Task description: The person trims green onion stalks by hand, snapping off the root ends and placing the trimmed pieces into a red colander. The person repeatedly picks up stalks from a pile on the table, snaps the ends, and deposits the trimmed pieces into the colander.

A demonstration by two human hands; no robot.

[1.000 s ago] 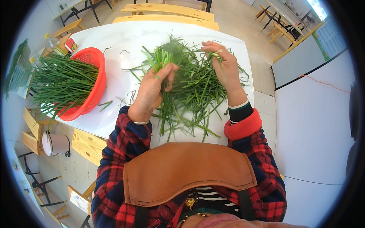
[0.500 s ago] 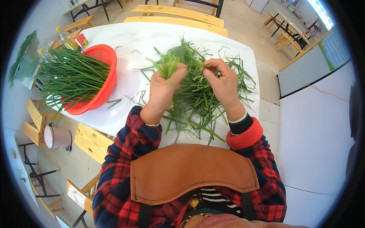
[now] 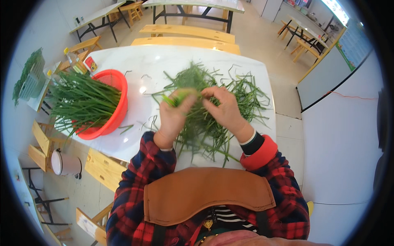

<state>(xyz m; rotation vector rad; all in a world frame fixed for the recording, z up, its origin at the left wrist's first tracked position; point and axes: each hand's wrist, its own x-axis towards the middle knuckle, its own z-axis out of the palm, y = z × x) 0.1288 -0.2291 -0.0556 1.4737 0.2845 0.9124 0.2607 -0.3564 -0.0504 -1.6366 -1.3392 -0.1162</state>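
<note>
My left hand (image 3: 172,119), slightly blurred, is closed around a small bunch of green chives (image 3: 174,99) whose pale ends point up and left. Close beside it my right hand (image 3: 225,108) pinches with thumb and fingertips at the bunch; what exactly lies between those fingertips is too small to make out. Under both hands a loose heap of chive leaves and scraps (image 3: 248,96) spreads over the white marbled table (image 3: 152,57). To the left stands a red plastic colander (image 3: 120,112), filled with long chives (image 3: 84,100) that hang over its far-left side.
Behind the colander are a red and white container (image 3: 90,64) and a bottle with a yellow cap (image 3: 73,59). Wooden benches (image 3: 184,42) line the table's far edge. A white bin (image 3: 65,163) stands on the floor at left. A tall white cabinet (image 3: 340,143) is at right.
My hands have come together, the right one moving left to meet the left. The bunch in my left hand has tilted leftward. The whole view has shifted, showing more of the room beyond.
</note>
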